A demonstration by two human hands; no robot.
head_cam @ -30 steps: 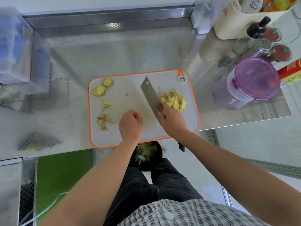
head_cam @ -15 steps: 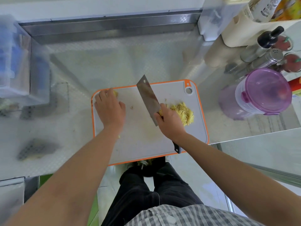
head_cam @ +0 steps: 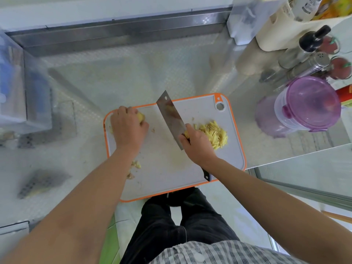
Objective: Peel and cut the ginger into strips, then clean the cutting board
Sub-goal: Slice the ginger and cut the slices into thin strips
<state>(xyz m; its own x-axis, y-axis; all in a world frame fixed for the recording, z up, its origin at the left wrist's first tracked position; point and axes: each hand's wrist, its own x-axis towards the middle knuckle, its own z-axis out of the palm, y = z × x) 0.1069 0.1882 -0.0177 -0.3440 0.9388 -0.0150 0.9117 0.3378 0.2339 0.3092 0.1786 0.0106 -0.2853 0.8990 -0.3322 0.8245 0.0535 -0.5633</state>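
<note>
**Both hands full over the orange-rimmed board**

The left hand point(head_cam: 127, 130) is down at the upper left corner of the cutting board point(head_cam: 165, 168), knuckles up, fingers curled over a yellow ginger chunk point(head_cam: 141, 117) that peeks out past the fingertips. The right hand point(head_cam: 198, 147) sits right of centre, wrapped tight round the handle of a cleaver point(head_cam: 171, 117). The thumb lies up by the heel of the blade and the dark butt of the handle pokes out below the wrist. The blade runs diagonally up and left from that hand, its square tip reaching past the board's far edge, and it splits the board between the two hands.

Just right of the knife hand lies the heap of ginger strips point(head_cam: 215, 134), pale yellow, close to the board's right rim. Below the left forearm a few peel scraps point(head_cam: 136, 165) are scattered near the left edge.

The board itself lies on a steel counter point(head_cam: 133, 73), with its near edge hanging over the front. At right stands a purple-lidded container point(head_cam: 312, 103). Above it are a steel shaker point(head_cam: 312, 63) and a black-capped bottle point(head_cam: 312, 40). A clear plastic box point(head_cam: 11, 82) is blurred at far left.
</note>
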